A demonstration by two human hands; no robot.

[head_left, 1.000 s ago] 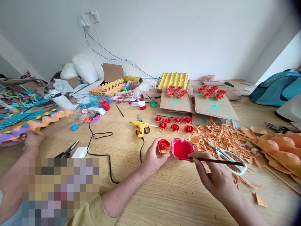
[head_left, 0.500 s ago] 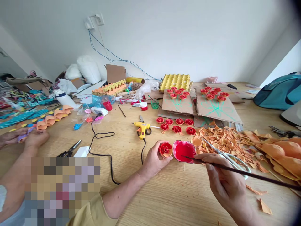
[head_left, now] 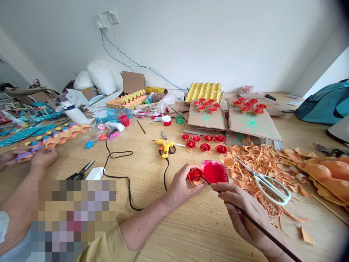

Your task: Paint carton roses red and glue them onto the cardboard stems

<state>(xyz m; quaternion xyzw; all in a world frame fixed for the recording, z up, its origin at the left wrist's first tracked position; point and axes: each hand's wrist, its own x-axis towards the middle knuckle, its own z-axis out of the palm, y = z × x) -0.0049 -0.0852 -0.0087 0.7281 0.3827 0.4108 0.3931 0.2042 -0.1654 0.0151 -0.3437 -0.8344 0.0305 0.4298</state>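
Between the fingers and thumb of my left hand (head_left: 181, 185) is a paper flower (head_left: 195, 176), mostly red with orange showing on its lower petals. My right hand (head_left: 242, 214) grips a long dark paintbrush (head_left: 261, 227), its tip touching the flower's right side. Just behind both hands sits a small wavy-edged dish of red paint (head_left: 215, 172). Two rows of red flowers (head_left: 205, 147) lie farther back on the table. To the right of the dish are an orange cup piece (head_left: 228, 162) and pale-handled scissors (head_left: 272, 189).
Orange scraps (head_left: 259, 163) spread across the right side. A yellow glue gun (head_left: 165, 146) lies mid-table, its black cord running forward. Cardboard sheets (head_left: 253, 127) carry more flowers. At left, another person's hands (head_left: 45, 158) hold an egg-carton strip near black scissors (head_left: 81, 173).
My right hand has brought the brush from the paint dish leftward to the flower. My left hand and its flower have shifted slightly right. The other person's strip has moved a little.
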